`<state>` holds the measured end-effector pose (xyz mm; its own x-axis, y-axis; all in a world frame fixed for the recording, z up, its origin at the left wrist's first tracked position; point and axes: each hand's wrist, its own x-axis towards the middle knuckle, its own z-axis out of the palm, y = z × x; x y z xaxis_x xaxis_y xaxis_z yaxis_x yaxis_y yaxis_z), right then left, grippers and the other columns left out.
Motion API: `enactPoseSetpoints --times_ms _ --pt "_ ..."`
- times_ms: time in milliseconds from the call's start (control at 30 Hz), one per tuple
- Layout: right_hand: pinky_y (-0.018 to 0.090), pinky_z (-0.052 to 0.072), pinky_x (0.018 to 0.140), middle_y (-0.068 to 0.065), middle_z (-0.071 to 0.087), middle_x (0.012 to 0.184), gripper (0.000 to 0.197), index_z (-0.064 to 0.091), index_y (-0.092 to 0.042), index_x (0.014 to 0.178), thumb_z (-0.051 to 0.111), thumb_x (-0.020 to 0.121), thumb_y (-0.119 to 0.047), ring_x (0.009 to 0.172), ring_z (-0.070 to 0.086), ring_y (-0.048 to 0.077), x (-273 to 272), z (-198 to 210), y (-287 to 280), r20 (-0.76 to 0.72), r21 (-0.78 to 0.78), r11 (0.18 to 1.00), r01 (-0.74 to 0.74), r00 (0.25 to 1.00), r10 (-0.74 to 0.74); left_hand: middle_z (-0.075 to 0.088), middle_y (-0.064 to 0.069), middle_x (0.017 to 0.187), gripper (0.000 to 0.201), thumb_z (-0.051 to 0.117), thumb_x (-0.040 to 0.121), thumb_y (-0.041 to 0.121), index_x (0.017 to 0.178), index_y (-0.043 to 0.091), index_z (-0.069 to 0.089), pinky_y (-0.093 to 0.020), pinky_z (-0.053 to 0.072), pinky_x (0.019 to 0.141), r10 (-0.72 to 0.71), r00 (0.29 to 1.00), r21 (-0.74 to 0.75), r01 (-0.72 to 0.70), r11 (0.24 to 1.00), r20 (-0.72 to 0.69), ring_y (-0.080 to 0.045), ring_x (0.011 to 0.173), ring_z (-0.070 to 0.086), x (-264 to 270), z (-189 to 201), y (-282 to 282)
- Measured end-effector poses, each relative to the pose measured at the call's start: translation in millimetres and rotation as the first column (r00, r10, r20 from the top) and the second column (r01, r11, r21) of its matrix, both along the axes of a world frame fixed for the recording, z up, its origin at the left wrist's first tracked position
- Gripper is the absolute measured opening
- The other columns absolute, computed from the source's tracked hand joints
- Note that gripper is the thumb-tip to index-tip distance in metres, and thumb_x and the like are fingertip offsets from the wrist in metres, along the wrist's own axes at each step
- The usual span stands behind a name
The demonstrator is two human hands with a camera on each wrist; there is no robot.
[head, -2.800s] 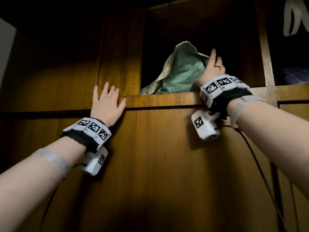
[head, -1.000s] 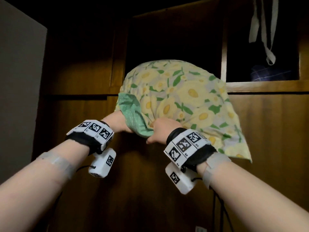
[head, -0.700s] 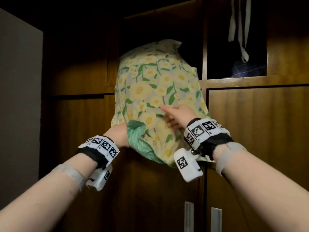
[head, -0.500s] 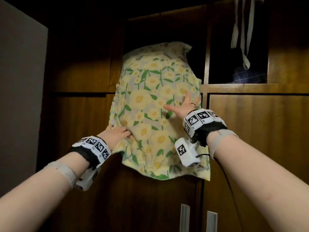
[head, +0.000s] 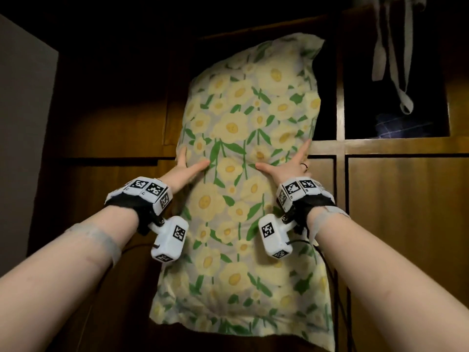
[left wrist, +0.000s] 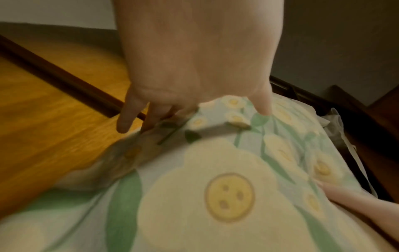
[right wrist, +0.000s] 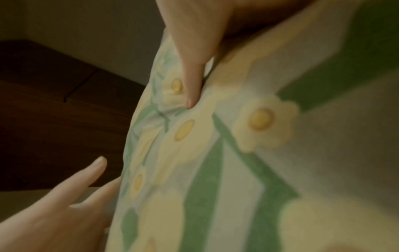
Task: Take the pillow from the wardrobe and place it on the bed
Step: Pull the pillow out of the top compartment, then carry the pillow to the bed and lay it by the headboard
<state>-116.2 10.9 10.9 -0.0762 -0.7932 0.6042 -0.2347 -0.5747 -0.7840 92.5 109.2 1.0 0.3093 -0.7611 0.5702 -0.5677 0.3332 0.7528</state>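
The pillow (head: 241, 224), in a yellow-flower and green-leaf cover, hangs upright against the wooden wardrobe (head: 406, 224). Its top corner still reaches the dark upper compartment (head: 326, 102). My left hand (head: 189, 163) lies on its left edge at mid-height, thumb spread across the front. My right hand (head: 286, 161) mirrors it on the right edge, fingers straight and pointing up. In the left wrist view the left hand (left wrist: 194, 68) has its fingers at the pillow (left wrist: 215, 196) edge. In the right wrist view the right thumb (right wrist: 191, 92) dents the cover (right wrist: 237, 153).
A neighbouring open compartment holds dark blue folded cloth (head: 411, 128), with pale straps (head: 403, 72) hanging above it. A closed wooden door (head: 114, 123) sits left of the pillow. A grey wall (head: 22, 123) stands at the far left. Cables trail from both wrists.
The pillow has been pulled out of the upper compartment and has slid lower down the wardrobe front. Both hands let go of the bunched cover and moved to its two sides.
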Motion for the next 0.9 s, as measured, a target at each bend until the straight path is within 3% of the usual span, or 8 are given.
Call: enactPoseSetpoints --times_ms 167,300,400,533,633,733,800,900 --pt "0.033 0.042 0.100 0.013 0.054 0.134 0.082 0.029 -0.019 0.145 0.073 0.076 -0.014 0.122 0.052 0.031 -5 -6 -5 0.043 -0.136 0.988 -0.080 0.995 0.087 0.012 -0.005 0.159 0.103 0.062 0.080 0.044 0.147 0.027 -0.014 -0.044 0.020 0.118 -0.001 0.996 -0.156 -0.014 0.988 -0.093 -0.027 0.142 0.023 14 13 -17" --pt "0.030 0.043 0.082 0.007 0.061 0.095 0.025 0.063 -0.011 0.099 0.064 0.076 -0.005 0.095 0.058 0.026 -14 -28 -4 0.008 -0.152 0.971 -0.184 0.982 0.187 0.016 -0.008 0.157 0.112 0.070 0.076 0.042 0.147 0.022 -0.015 -0.044 0.020 0.118 0.001 0.982 -0.058 -0.012 0.998 -0.191 -0.028 0.141 0.025 17 10 -14" --pt "0.024 0.038 0.078 0.004 0.057 0.095 0.035 0.062 -0.013 0.112 0.064 0.078 -0.009 0.091 0.052 0.023 -20 -56 -4 -0.106 -0.071 0.979 -0.190 0.978 0.182 0.021 -0.008 0.155 0.139 0.083 0.044 0.048 0.148 0.023 -0.006 -0.048 0.023 0.117 0.025 0.976 0.150 0.008 0.989 -0.216 -0.028 0.139 0.028 21 -20 -3" --pt "0.024 0.039 0.083 0.009 0.062 0.118 0.054 0.053 -0.019 0.130 0.063 0.078 -0.009 0.109 0.056 0.029 -15 -85 0 -0.110 0.005 0.972 -0.235 0.966 0.234 0.021 -0.008 0.155 0.106 0.070 0.075 0.039 0.147 0.029 -0.008 -0.056 0.030 0.110 0.013 0.888 0.044 0.008 0.999 -0.460 -0.032 0.138 0.029 29 -67 15" --pt "0.026 0.042 0.087 0.011 0.060 0.126 0.062 0.049 -0.019 0.134 0.064 0.075 -0.003 0.112 0.056 0.029 -6 -102 3 -0.106 0.045 0.941 -0.335 0.935 0.338 0.021 -0.011 0.155 0.110 0.070 0.075 0.044 0.146 0.027 -0.012 -0.058 0.029 0.109 0.085 0.794 -0.006 -0.111 0.994 -0.602 -0.034 0.138 0.029 32 -78 33" --pt "0.030 0.042 0.097 0.010 0.055 0.133 0.075 0.040 -0.018 0.141 0.068 0.073 -0.001 0.120 0.052 0.028 1 -118 5 -0.143 0.153 0.905 -0.397 0.897 0.418 0.043 -0.014 0.144 0.125 0.087 0.046 0.052 0.145 0.012 0.022 -0.050 0.035 0.110 0.175 0.762 0.075 -0.164 0.984 -0.624 -0.031 0.130 0.044 54 -87 52" --pt "0.034 0.038 0.107 0.009 0.048 0.142 0.086 0.029 -0.016 0.147 0.072 0.073 -0.001 0.129 0.046 0.028 6 -125 5 -0.220 0.280 0.863 -0.421 0.846 0.485 0.060 -0.011 0.126 0.094 0.083 0.053 0.052 0.130 0.010 0.049 -0.046 0.039 0.107 0.193 0.764 0.167 -0.113 0.979 -0.615 -0.030 0.119 0.055 61 -91 70" --pt "0.038 0.036 0.109 0.013 0.042 0.145 0.087 0.021 -0.009 0.148 0.072 0.078 -0.013 0.131 0.044 0.033 26 -126 6 -0.352 0.414 0.854 -0.314 0.810 0.469 0.066 -0.012 0.115 0.057 0.072 0.074 0.040 0.120 0.009 0.059 -0.044 0.041 0.106 0.241 0.782 0.232 -0.127 0.964 -0.575 -0.029 0.107 0.061 62 -92 98"
